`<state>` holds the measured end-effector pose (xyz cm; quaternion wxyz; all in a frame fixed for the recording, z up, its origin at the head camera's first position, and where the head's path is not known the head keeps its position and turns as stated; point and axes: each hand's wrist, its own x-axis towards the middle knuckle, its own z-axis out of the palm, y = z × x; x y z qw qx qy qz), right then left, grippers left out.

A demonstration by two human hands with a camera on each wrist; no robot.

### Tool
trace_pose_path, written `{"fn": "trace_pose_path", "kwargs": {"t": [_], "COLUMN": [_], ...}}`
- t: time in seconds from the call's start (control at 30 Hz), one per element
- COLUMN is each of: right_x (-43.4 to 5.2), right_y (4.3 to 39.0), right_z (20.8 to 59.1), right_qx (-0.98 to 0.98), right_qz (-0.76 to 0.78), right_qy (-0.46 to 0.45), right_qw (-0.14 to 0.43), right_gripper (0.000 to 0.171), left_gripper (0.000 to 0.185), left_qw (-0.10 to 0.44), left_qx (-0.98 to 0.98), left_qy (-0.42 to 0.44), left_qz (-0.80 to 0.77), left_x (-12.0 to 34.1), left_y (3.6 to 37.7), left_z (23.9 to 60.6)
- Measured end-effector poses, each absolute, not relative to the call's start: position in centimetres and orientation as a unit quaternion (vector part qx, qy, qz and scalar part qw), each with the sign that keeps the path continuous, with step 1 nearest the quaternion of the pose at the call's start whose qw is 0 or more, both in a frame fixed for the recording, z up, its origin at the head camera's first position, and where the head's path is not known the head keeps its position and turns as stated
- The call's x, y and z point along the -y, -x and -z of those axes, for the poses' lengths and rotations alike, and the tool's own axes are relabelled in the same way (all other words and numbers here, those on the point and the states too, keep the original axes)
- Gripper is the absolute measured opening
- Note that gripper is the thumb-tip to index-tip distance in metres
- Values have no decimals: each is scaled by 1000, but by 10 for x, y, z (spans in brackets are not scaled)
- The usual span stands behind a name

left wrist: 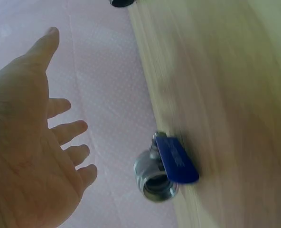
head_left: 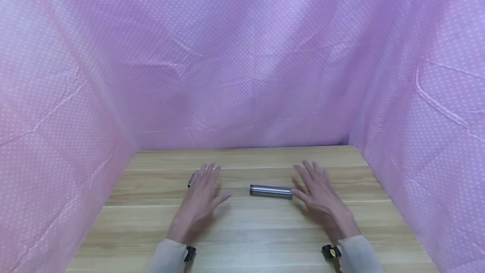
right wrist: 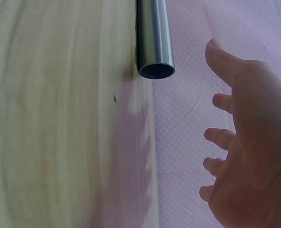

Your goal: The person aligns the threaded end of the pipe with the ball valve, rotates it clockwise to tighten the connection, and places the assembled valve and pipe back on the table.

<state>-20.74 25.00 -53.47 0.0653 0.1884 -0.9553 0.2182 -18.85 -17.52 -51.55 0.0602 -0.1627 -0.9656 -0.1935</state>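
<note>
A ball valve with a blue lever handle lies on the table. In the head view my left hand mostly covers it, and only a metal edge shows past the fingers. That hand is spread and holds nothing; the left wrist view shows a gap between its palm and the valve. A hollow steel pipe lies crosswise near the table's middle. My right hand hovers beside the pipe's right end, fingers extended, its thumb overlapping that end in the head view. The right wrist view shows the pipe's open end apart from the thumb.
The wood-grain table is enclosed at the back and both sides by pink dotted cloth. Both wrists carry small black devices at the sleeve cuffs.
</note>
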Motion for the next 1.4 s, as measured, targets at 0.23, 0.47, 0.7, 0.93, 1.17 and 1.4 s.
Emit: {"fn": "trace_pose_path", "kwargs": {"t": [0.23, 0.47, 0.7, 0.93, 1.17, 1.4], "right_x": [-246, -242, -238, -234, -231, -228], "right_y": [208, 207, 210, 214, 218, 221], "right_z": [537, 537, 538, 541, 545, 546], "right_qx": [947, 938, 926, 914, 908, 912], "right_qz": [-243, -277, -307, -337, -339, -320], "right_qy": [-205, -206, -216, -223, -241, -256], "right_qw": [36, -16, -43, -47, -44, -21], "right_gripper": [87, 92, 95, 91, 81, 62], "left_gripper": [100, 100, 97, 95, 77, 66], "left_qw": [32, 45, 25, -5, -29, -8], "left_qx": [953, 943, 943, 944, 940, 945], "left_qy": [138, 123, 98, 70, 61, 58], "left_qz": [269, 305, 318, 322, 335, 322], "left_x": [198, 224, 239, 249, 254, 254], "left_y": [192, 200, 206, 209, 215, 219], "left_z": [512, 513, 517, 521, 525, 529]}}
